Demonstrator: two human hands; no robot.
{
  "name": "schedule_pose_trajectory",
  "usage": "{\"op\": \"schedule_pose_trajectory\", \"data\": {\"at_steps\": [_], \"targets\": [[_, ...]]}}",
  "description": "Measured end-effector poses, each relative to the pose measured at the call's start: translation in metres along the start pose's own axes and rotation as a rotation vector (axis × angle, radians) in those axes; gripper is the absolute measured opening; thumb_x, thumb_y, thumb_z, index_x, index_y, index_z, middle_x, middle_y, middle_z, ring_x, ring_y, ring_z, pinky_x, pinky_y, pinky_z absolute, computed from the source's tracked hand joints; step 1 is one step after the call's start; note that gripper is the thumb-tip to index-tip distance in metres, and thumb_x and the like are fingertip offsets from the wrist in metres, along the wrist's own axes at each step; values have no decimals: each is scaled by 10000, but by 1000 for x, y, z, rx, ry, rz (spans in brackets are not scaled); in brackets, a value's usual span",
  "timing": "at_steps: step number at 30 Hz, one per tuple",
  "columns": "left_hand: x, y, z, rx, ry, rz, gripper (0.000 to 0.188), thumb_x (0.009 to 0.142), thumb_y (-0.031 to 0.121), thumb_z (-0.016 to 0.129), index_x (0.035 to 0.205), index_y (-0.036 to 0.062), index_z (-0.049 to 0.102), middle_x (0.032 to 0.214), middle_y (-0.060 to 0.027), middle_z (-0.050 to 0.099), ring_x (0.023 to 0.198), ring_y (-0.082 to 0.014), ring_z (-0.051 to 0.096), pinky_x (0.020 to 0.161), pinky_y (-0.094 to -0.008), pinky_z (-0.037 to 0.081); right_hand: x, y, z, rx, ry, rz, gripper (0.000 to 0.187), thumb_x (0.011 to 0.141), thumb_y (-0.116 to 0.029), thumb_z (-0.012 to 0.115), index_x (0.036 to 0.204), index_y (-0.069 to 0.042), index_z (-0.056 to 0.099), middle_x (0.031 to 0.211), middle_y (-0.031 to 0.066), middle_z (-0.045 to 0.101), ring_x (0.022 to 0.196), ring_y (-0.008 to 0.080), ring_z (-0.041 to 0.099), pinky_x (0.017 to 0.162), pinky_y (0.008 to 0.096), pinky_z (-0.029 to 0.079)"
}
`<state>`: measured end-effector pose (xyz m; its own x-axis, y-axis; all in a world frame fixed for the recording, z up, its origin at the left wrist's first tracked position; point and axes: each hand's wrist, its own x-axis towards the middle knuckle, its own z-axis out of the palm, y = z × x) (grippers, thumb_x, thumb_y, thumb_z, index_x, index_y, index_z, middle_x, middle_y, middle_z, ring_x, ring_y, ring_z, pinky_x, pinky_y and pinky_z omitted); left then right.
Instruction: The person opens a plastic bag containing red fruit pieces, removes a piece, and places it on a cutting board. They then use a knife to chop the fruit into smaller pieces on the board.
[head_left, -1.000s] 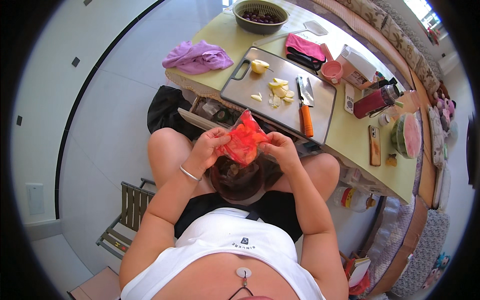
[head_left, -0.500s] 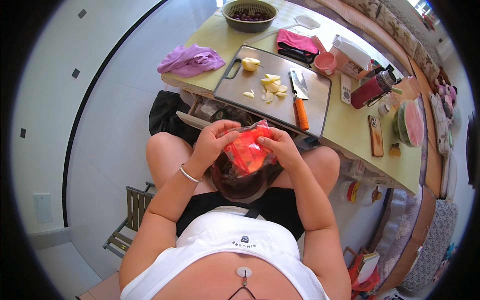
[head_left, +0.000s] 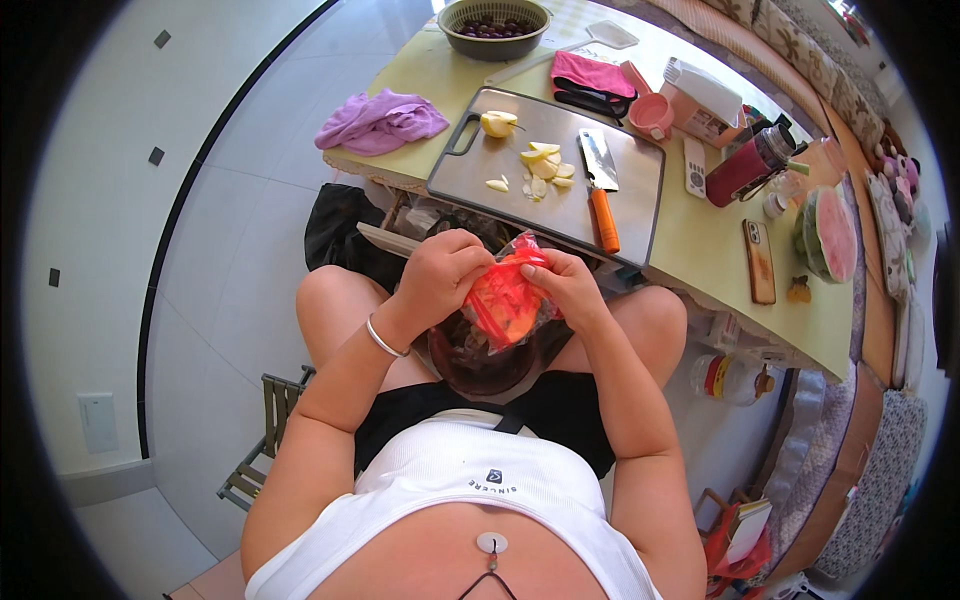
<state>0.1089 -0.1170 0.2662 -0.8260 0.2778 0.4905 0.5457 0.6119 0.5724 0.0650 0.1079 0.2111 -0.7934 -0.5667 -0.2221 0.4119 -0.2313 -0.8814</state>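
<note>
1. table [head_left: 705, 245]: pale green; bears most items below.
2. board [head_left: 560, 218]: metal-faced, lying along the tabletop's near edge; handle slot by the board's left edge.
3. bowl [head_left: 475, 372]: dark and glossy, between the person's thighs [head_left: 340, 310], off the tabletop's near edge; contents too dim to tell.
4. basket [head_left: 492, 46]: standing in an outer bowl by the tabletop's far left corner; holds dark round fruit [head_left: 497, 29].
5. towel [head_left: 375, 122]: lilac, crumpled, by the tabletop's near left corner.
6. melon [head_left: 835, 235]: cut, pink face showing, at the tabletop's right edge.
7. flask [head_left: 742, 168]: dark red, between board and melon.
8. left hand [head_left: 437, 275]: fingertips pinched closed on the bag's upper left edge; silver bangle [head_left: 385, 338] at the wrist.
9. right hand [head_left: 572, 288]: thumb pressed on the bag's right side, fingers curled behind; grip closed.
10. bag [head_left: 505, 300]: clear with red, held between both hands above the bowl, just off the tabletop's near edge.
11. knife [head_left: 605, 215]: near the board's right edge, orange handle toward its near edge.
12. phone [head_left: 760, 265]: face unclear, between board and melon, toward the tabletop's near edge.
13. pear [head_left: 497, 123]: cut, stemmed, near the board's far left corner.
14. slices [head_left: 545, 165]: pale, loosely heaped left of the knife.
</note>
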Motion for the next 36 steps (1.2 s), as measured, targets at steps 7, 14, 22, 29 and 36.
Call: {"op": "schedule_pose_trajectory", "data": {"at_steps": [7,14,22,29,36], "targets": [[-2,15,0,20,169,26,278,712,129,837,946,50,708,1026,-114,656,1037,-330,607,933,-433,486,6,7,-4,3,137,27,203,1003,-177,645,1112,-8,675,942,2,688,762,48,614,659,218,508],[-17,25,12,67,134,48,298,656,97,868,895,72,692,946,-76,641,991,-324,606,904,-416,484,1,2,0,135,168,-109,239,1001,-140,631,1190,7,615,1038,45,695,868,89,660,741,244,554],[-33,23,42,-1167,339,-621,783,804,71,837,1456,7,408,1359,-120,590,1278,-210,555,1104,-369,420,-9,-9,28,325,253,-220,358,964,-68,648,1287,20,520,1179,120,672,1009,193,694,856,347,596],[-26,15,43,-1481,369,-836,424,845,-86,647,1259,-5,599,1152,-120,704,1013,-243,714,861,-370,609,-13,-5,24,144,219,-278,501,932,-68,690,1383,-17,478,1219,96,632,1063,141,630,925,309,528],[-33,1,23,-1386,202,-792,527,801,-67,708,1306,-18,566,1223,-127,680,1106,-229,677,986,-364,538,-14,-4,16,-124,168,-388,400,916,-9,693,1297,4,571,1016,39,689,894,91,650,817,245,537]]}}
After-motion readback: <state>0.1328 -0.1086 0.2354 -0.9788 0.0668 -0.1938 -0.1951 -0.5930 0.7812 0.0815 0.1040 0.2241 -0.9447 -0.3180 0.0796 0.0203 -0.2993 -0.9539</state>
